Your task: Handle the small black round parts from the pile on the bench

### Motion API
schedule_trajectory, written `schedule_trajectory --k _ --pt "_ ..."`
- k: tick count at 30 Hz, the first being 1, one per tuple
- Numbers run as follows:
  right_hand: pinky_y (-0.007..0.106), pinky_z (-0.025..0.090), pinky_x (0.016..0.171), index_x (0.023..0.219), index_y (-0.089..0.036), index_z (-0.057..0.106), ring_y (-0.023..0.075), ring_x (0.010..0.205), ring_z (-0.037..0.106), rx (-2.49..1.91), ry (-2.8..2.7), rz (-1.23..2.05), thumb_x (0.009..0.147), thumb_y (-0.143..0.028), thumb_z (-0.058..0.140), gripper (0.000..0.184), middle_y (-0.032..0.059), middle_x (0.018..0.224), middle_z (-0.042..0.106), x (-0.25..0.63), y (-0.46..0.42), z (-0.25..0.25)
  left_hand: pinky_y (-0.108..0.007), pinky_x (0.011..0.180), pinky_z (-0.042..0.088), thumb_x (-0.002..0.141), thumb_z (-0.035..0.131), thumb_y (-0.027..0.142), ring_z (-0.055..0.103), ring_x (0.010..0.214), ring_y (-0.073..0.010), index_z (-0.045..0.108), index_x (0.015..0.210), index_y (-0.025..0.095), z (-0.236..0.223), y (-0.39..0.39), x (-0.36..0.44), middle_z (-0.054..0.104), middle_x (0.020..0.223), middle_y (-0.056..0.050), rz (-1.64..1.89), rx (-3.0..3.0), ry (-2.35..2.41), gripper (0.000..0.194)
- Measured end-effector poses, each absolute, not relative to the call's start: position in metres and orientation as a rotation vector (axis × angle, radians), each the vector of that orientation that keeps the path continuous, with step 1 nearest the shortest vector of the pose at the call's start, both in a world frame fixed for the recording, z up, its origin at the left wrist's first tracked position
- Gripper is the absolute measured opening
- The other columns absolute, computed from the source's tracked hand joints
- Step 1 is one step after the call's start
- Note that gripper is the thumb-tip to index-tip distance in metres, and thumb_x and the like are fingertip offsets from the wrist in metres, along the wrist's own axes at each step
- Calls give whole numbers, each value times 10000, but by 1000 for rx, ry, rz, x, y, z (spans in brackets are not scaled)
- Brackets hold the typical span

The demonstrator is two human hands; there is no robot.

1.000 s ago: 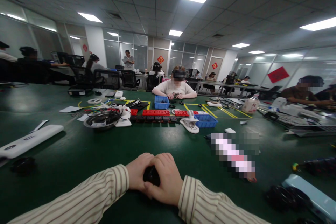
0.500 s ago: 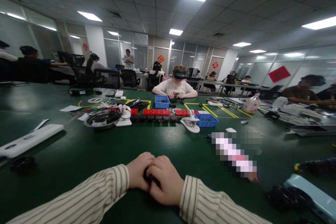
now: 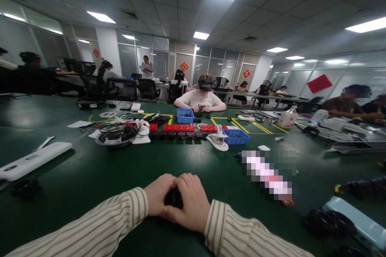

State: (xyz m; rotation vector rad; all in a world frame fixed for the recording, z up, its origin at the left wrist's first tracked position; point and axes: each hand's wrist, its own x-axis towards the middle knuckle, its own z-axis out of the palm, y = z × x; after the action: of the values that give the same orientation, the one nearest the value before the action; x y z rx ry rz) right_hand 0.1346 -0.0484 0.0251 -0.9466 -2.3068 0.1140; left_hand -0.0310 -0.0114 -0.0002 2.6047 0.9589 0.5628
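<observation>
The bare left hand (image 3: 157, 196) and the bare right hand (image 3: 194, 204) are meeting over the dark green table (image 3: 120, 176), and both are curling around a glossy black rounded object (image 3: 174, 198). It is lying directly between the palms, to the right of the left hand and to the left of the right hand, on the near side of the table, whose near edge is staying out of view. Neither hand is sitting nearer: both are appearing to grip it, with the right fingertips crossing over towards the left hand along the far side and the right thumb reaching across the near side. Only a small dark patch is showing in the gap, so which way its long axis is running, or whether it has one, I cannot tell.

Towards the left edge of the table, a long white plastic bar (image 3: 36, 161) is lying slantwise, well apart from the left hand. Towards the near right corner, a pale blue flat box (image 3: 358, 219) is resting beside black rounded items (image 3: 328, 223), well apart from the right hand.
</observation>
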Motion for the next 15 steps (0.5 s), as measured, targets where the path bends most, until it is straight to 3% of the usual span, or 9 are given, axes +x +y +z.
schedule_trajectory --k 6,10,15 --pt "319 341 708 791 -169 508 176 764 449 -1118 -2321 143 706 -352 611 227 25 801 517 133 -42 19 -376 782 405 546 729 335 512 753 -226 562 822 157 0 -14 -28 577 787 -32 556 2665 1026 368" --pt "312 345 720 796 -171 513 176 790 449 -919 -2338 184 682 -235 537 133 33 821 532 135 -41 20 -371 826 386 485 733 216 517 767 -218 554 763 173 -1 -10 -29 574 794 -10 560 2644 1002 334" --pt "331 348 763 728 -182 497 176 812 466 -577 -2376 241 581 -153 408 175 33 779 560 138 -40 23 -294 735 406 505 749 231 526 787 -193 570 668 180 -3 -4 -34 551 802 7 539 2624 933 248"
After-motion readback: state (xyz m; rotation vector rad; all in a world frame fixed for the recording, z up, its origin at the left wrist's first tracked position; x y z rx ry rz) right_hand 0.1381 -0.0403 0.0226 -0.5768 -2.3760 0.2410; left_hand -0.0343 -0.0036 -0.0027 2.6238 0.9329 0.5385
